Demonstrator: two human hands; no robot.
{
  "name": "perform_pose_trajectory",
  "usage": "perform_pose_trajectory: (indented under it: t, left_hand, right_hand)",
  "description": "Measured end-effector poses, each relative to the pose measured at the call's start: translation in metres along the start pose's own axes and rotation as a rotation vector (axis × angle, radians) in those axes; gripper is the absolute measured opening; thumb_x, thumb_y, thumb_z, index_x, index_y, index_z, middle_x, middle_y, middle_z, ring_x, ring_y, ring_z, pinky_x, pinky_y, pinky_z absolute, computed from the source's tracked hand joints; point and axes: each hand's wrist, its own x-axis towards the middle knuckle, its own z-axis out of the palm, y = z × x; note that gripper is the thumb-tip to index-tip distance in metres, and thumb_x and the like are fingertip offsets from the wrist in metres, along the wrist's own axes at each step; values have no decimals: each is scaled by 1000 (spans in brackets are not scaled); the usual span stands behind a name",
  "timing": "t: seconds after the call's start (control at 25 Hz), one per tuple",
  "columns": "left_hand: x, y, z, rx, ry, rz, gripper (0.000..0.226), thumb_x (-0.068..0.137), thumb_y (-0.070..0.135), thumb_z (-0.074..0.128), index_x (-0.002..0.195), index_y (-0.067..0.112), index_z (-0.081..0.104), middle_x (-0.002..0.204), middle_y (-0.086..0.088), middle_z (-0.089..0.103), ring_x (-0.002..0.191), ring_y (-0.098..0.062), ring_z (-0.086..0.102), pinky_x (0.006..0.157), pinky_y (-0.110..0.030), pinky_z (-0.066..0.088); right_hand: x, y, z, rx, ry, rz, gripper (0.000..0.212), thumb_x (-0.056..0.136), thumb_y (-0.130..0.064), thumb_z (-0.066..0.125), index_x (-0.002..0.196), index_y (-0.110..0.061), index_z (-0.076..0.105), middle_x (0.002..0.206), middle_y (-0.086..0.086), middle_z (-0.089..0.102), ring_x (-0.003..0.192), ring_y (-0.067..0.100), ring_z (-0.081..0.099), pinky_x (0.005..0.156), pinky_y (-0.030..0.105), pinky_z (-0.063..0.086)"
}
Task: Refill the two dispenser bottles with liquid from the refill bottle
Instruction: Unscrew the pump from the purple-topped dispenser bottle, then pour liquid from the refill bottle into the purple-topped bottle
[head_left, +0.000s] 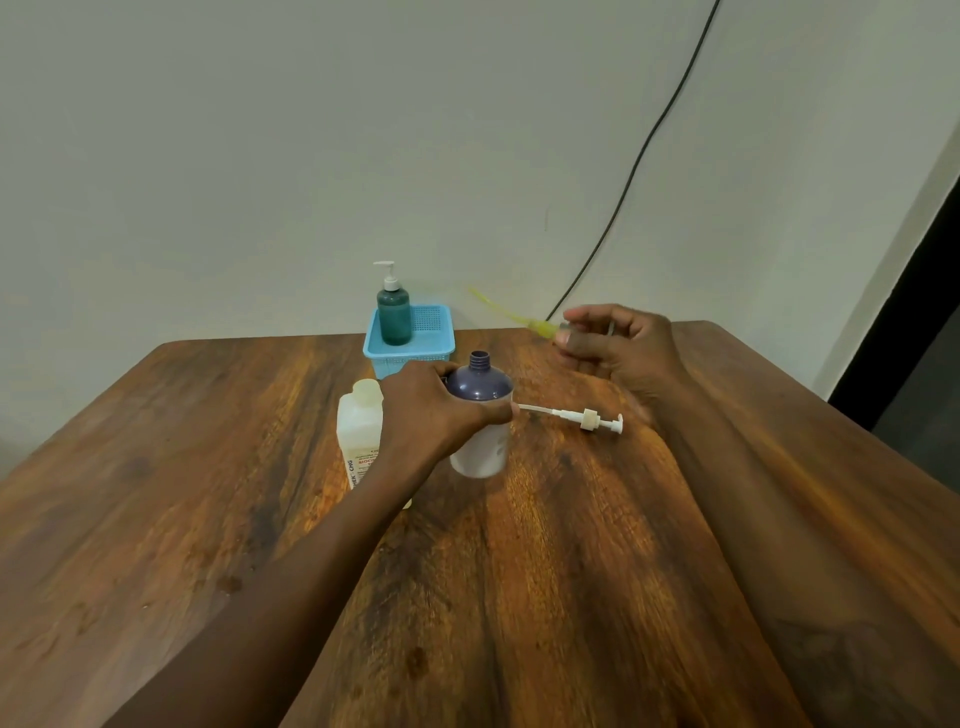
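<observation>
A big brown wooden table (519, 571) fills most of the view. The left hand (441, 410) grips a round plastic bottle with a dark purple top and a white body (480, 385) near the middle of the table. The fingers and thumb are curled around its shoulder. The bottle stands up and its neck is open. A white plastic pump with a long thin tube (576, 415) lies flat on the table just to the right of this bottle, with its tube end close to the left hand. Just left of the purple bottle, partly hidden behind the left hand and arm, stands a pale see-through plastic refill bottle with red letters on its label (357, 428) (I cannot tell if its cap is on). The right hand (618, 348) is up above the far right part of the table. Its thumb and fingers pinch a small yellow thing with a long thin end (540, 327), which points up and to the left. It is too blurry to say what it is. At the back edge of the table sits a little light blue plastic basket with holes (432, 338). Inside it stands a green see-through dispenser bottle with a white pump on top (394, 317). Behind is a plain pale wall (260, 156), and a thin black cable (649, 140) runs down it.
</observation>
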Motion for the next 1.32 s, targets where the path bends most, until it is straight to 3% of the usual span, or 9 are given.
perform_pose_trajectory:
  t: [0.12,0.24,0.36,0.56,0.84,1.12,1.2,1.32]
  left_hand:
    - [-3,3,0,-34,2,10,56,61,57,92,101,25,68,97,9,70,86,-5,66,73,-23,57]
    - [-6,6,0,-37,-2,21,54,61,55,91,99,28,65,97,8,70,86,-5,66,74,-24,58]
    - [-8,4,1,-32,4,30,53,63,52,92,102,28,65,98,10,68,89,-6,66,74,-21,56]
    - [-9,2,4,-41,21,33,64,63,53,92,113,22,68,101,13,65,91,-6,65,74,-17,52]
    - [-12,0,3,-41,8,28,65,64,52,92,115,20,70,102,11,68,85,-1,63,68,-11,48]
    - [-24,5,-22,-64,19,45,66,61,54,93,115,29,65,104,15,66,86,2,63,69,-9,45]
    - [-28,6,-38,-51,12,58,68,61,56,93,117,31,65,105,18,66,87,7,61,68,-6,45]
    - [-30,0,-77,-11,-44,47,81,60,62,89,129,26,65,116,16,68,93,4,62,72,-6,45]
  right_hand:
    - [-6,35,-2,-391,0,-26,20,74,-11,90,88,-19,78,88,-5,77,81,13,74,66,21,60]
    - [-11,75,-6,-582,-33,-59,17,71,-10,88,74,-20,75,77,-2,76,73,17,73,66,31,60]
    - [-21,101,-5,-664,-46,-9,15,73,-8,85,75,-19,73,75,-3,74,67,12,69,61,25,56]
    - [-23,118,-7,-690,-72,53,17,72,-12,88,78,-19,73,76,-4,73,68,11,67,59,22,54]
    - [-20,126,-8,-671,-84,87,34,68,-21,94,93,-21,71,90,-4,72,82,12,69,69,24,58]
    - [-23,93,18,-681,-112,-15,33,76,-32,88,104,-26,72,106,-10,69,98,8,63,70,21,46]
    - [-26,75,36,-576,-172,-99,33,79,-35,87,107,-32,70,107,-14,70,100,4,64,76,23,50]
    - [-25,55,69,-419,-391,-127,49,81,-34,85,121,-45,59,124,-22,63,118,-1,59,100,32,52]
